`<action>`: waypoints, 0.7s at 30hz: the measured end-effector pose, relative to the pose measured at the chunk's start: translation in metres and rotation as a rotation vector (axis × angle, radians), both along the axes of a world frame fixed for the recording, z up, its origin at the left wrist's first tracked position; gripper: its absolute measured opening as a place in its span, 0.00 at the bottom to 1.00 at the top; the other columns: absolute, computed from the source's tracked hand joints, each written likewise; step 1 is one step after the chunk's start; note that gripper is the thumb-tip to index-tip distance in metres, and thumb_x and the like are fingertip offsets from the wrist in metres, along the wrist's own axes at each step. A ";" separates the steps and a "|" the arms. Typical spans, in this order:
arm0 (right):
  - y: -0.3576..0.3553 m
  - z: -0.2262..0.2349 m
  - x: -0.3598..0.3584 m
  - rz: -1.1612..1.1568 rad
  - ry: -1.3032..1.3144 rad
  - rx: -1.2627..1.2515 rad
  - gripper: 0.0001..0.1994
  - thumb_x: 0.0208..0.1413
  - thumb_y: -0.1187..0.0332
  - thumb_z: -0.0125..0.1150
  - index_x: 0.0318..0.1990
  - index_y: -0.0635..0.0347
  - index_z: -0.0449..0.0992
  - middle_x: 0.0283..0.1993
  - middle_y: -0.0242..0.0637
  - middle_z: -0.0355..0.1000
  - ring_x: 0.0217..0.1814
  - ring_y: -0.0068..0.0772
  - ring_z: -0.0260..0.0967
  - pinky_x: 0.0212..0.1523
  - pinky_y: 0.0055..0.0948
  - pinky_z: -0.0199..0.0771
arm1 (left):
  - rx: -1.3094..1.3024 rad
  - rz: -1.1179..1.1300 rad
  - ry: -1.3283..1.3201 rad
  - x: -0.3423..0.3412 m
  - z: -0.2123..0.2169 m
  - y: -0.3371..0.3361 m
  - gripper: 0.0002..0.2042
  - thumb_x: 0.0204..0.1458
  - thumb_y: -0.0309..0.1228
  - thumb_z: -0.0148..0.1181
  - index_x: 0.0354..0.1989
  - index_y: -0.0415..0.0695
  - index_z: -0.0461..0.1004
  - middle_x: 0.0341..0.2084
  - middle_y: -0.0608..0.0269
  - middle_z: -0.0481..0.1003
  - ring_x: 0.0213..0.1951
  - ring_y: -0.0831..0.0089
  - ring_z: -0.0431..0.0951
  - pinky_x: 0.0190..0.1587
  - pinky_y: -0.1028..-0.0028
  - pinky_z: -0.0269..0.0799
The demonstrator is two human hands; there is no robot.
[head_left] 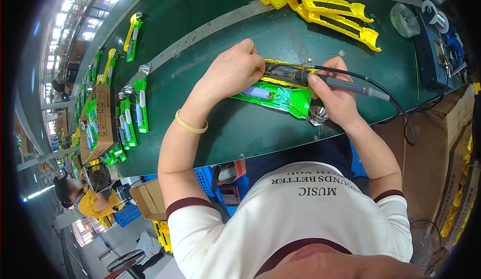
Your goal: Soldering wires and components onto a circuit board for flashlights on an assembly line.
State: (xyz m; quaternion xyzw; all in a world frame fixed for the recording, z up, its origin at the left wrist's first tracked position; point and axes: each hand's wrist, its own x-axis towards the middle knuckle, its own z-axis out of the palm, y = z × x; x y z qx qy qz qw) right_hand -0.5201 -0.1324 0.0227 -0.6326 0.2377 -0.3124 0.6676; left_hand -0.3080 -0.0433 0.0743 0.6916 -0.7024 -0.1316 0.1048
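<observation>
A yellow plastic flashlight casing half [277, 81] with a dark inside lies in front of me above the green table. My left hand [239, 68] is closed at its left end, the fingertips curled out of sight. My right hand [336, 91] grips a soldering iron [345, 84] by its grey handle, beside the casing's right end; its tip is hard to make out. Just below sits an open green casing half [299, 103] with a blue cylindrical battery [256, 92], a green circuit board [281, 98], thin red wires and a silver reflector [318, 114].
Yellow casing halves [335, 13] are stacked at the far right. A blue soldering station box [430, 53] and a wire reel [435, 18] stand at right, with a black cable [396, 103] trailing. Green flashlight bodies [141, 103] and a cardboard box [102, 121] sit left. A person [97, 199] works beyond.
</observation>
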 end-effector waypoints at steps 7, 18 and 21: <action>-0.040 -0.001 -0.055 -0.363 -0.548 0.132 0.08 0.59 0.64 0.45 0.40 0.54 0.58 0.31 0.37 0.67 0.28 0.26 0.67 0.24 0.21 0.65 | -0.027 -0.059 0.004 0.001 0.000 -0.006 0.03 0.40 0.26 0.58 0.24 0.42 0.74 0.26 0.58 0.65 0.31 0.61 0.69 0.34 0.68 0.67; -0.113 -0.002 -0.073 -0.349 -0.290 0.128 0.19 0.59 0.60 0.47 0.52 0.59 0.54 0.40 0.45 0.66 0.41 0.38 0.70 0.37 0.35 0.77 | 0.023 0.000 -0.032 -0.011 0.006 -0.003 0.03 0.39 0.25 0.60 0.24 0.42 0.75 0.26 0.59 0.65 0.30 0.64 0.69 0.34 0.70 0.68; -0.100 0.006 -0.081 -0.481 -0.416 0.005 0.16 0.60 0.61 0.46 0.51 0.59 0.55 0.37 0.42 0.66 0.36 0.36 0.71 0.35 0.32 0.76 | 0.020 0.006 -0.035 -0.010 0.013 -0.004 0.05 0.40 0.28 0.62 0.26 0.43 0.75 0.28 0.60 0.66 0.31 0.65 0.70 0.35 0.71 0.68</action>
